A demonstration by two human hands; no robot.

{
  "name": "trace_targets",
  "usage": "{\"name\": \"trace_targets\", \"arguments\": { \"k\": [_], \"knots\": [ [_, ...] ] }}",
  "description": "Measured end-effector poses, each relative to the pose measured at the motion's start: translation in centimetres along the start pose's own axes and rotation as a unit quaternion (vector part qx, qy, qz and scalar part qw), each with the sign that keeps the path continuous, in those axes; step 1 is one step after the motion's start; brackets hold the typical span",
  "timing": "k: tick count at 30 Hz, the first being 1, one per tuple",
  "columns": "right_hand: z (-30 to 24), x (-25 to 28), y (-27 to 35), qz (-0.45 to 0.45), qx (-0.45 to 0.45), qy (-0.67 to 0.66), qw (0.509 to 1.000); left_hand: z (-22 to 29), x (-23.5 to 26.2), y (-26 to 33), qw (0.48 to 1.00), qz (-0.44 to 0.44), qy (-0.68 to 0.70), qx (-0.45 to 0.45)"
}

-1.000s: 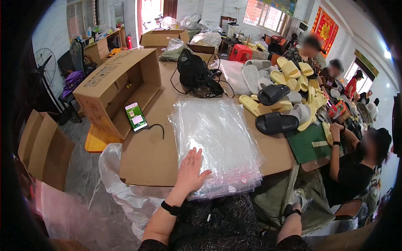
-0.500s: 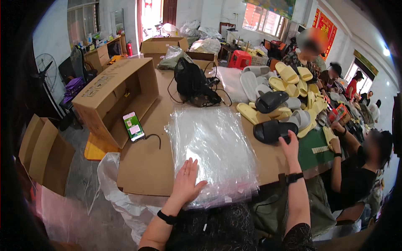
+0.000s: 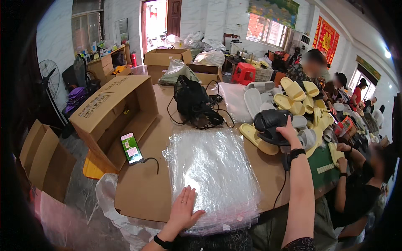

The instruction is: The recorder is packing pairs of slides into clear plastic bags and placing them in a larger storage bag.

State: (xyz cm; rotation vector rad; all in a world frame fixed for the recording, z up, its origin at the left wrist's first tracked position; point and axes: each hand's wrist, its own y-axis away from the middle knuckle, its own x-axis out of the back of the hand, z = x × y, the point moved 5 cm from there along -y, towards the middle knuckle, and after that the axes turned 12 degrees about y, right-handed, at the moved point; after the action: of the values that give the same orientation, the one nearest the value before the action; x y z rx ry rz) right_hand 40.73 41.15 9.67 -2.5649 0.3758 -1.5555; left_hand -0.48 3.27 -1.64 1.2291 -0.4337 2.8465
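Note:
My left hand (image 3: 185,210) lies flat, fingers stretched, on the near left part of a stack of clear plastic bags (image 3: 213,167). My right hand (image 3: 289,133) is closed on a pair of black slide sandals (image 3: 270,119), gripping them from their right side. The black pair is bunched together, one against the other, over a pale yellow slide sandal (image 3: 259,140). My palm and thumb hide part of the grip. Beyond and to the right rises a heap of yellow slide sandals (image 3: 289,103) with several grey ones (image 3: 252,102) mixed in.
An open cardboard box (image 3: 117,96) stands on the left of the table, with a lit phone (image 3: 132,148) before it. A black mesh bag with cords (image 3: 192,100) lies behind the plastic stack. At the right, a co-worker (image 3: 360,188) handles a yellow slide sandal (image 3: 336,154).
My right hand has moved away from me and closed on the black slide sandals, which are now pushed together. My left hand stays flat on the plastic bags. The view has tilted up slightly.

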Motion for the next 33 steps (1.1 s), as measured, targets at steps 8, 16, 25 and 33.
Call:
{"name": "trace_targets", "arguments": {
  "k": [8, 16, 25, 33],
  "knots": [
    [1.0, -5.0, -0.3, -0.095, 0.036, -0.139, 0.985, 0.1, -0.4, 0.1, 1.0, -0.001, 0.008, -0.005],
    [-3.6, 0.1, 8.6, 0.004, 0.062, -0.296, 0.953, -0.6, -0.9, -0.2, 1.0, 0.009, -0.016, -0.014],
    [-14.8, 0.2, 27.3, -0.345, -0.015, -0.532, 0.773, -0.2, -0.2, 0.2, 1.0, 0.025, -0.017, -0.007],
    [-14.3, -8.2, 29.8, -0.278, 0.184, 0.032, 0.942, -0.5, -0.8, 0.6, 0.999, 0.036, -0.02, -0.015]
  ]
}}
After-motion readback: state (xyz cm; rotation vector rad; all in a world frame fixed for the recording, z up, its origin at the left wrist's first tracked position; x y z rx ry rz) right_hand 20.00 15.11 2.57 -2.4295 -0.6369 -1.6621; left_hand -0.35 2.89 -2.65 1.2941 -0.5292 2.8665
